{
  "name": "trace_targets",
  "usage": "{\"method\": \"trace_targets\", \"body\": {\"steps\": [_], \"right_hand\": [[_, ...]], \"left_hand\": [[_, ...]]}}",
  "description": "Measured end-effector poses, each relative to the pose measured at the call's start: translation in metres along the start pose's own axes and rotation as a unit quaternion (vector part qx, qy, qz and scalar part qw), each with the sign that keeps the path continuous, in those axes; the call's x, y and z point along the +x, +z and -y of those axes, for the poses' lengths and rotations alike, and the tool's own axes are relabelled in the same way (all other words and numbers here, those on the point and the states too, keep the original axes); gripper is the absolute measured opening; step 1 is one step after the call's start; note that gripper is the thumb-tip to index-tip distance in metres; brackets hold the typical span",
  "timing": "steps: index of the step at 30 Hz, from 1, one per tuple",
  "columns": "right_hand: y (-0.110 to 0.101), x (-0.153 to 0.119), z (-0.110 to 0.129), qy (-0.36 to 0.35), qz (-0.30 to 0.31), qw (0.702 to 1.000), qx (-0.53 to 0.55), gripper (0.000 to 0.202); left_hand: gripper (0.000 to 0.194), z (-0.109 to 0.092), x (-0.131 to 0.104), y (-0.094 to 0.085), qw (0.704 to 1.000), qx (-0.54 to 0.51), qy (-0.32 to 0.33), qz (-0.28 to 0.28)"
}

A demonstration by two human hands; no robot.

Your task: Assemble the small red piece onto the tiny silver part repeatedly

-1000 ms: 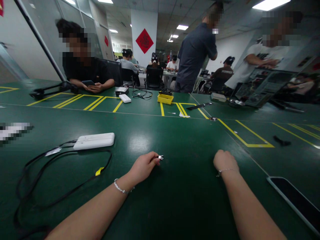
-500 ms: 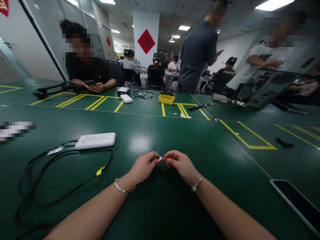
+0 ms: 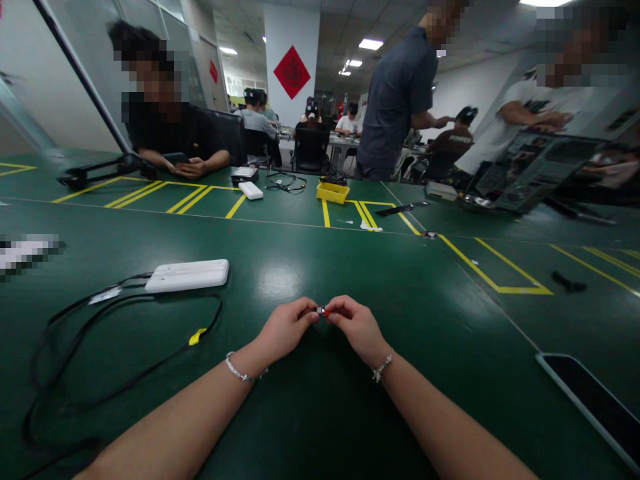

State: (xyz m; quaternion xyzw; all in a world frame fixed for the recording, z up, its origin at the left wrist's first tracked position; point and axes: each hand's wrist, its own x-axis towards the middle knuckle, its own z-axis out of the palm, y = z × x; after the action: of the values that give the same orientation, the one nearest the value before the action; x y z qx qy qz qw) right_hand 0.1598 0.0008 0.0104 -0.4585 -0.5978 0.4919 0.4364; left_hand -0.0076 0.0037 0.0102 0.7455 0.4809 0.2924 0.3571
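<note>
My left hand [image 3: 289,328] and my right hand [image 3: 361,327] meet fingertip to fingertip above the green table [image 3: 320,413]. Between them is a small silver-white piece [image 3: 321,311], pinched at its left end by my left thumb and fingers. A small red-orange piece [image 3: 327,312] sits in the pinch of my right hand. The two pieces touch or nearly touch; whether they are joined I cannot tell. Both are mostly covered by fingers and too small to name exactly.
To the left lies a white power bank [image 3: 187,275] with a looped black cable [image 3: 75,353] carrying a yellow tag [image 3: 197,337]. A phone [image 3: 590,407] lies at right. Farther back are a yellow bin [image 3: 333,193], a computer case [image 3: 540,173] and a seated person [image 3: 170,133].
My hands have drawn slightly closer together, and less of the small silver-white piece and red-orange piece shows between the fingertips. The whole view has shifted a little.
</note>
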Motion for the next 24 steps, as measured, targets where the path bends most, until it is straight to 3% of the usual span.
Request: {"method": "trace_targets", "body": {"steps": [16, 24], "right_hand": [[0.0008, -0.0018, -0.0074, 0.037, -0.021, 0.995, 0.089, 0.011], [0.0024, -0.0006, -0.0051, 0.057, -0.04, 0.994, 0.086, 0.01]], "left_hand": [[0.011, -0.0057, -0.0007, -0.001, 1.0, 0.003, -0.002, -0.007], [0.01, 0.0009, -0.0008, 0.0008, 1.0, 0.013, -0.013, -0.009]]}}
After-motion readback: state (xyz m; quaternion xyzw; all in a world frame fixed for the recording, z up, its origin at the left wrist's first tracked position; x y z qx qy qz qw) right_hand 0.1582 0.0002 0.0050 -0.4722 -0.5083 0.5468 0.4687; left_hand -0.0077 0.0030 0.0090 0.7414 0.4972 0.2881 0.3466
